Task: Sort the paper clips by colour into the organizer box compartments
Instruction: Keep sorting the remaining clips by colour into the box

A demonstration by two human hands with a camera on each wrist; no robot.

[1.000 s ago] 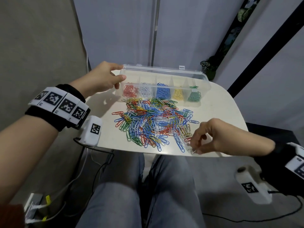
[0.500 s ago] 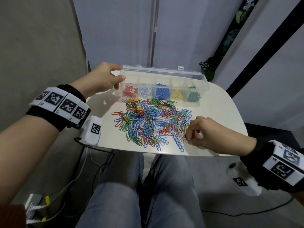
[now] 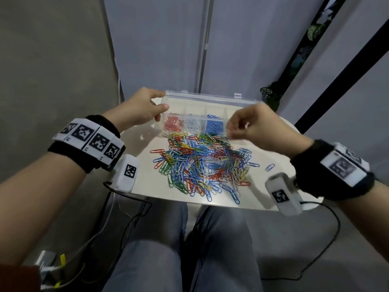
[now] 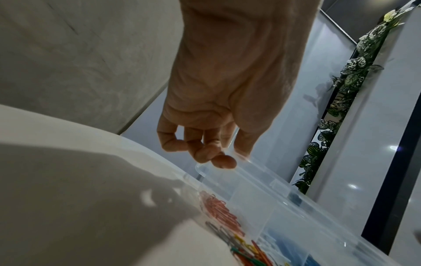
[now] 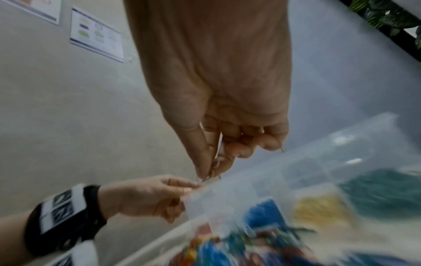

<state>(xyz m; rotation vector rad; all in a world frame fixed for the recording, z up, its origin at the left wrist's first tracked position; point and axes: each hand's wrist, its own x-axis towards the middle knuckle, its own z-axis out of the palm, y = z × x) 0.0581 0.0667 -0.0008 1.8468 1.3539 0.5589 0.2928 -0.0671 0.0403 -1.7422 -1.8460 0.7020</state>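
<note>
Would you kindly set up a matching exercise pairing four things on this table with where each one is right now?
Things
1. red clips
2. blue clips
3. left hand
4. lone clip

Places
A. alone on the table, right of the pile
B. leftmost compartment of the box
C. gripping the box's left end
D. third compartment from the left

Pairs: 1-B, 2-D, 3-C, 4-A
</note>
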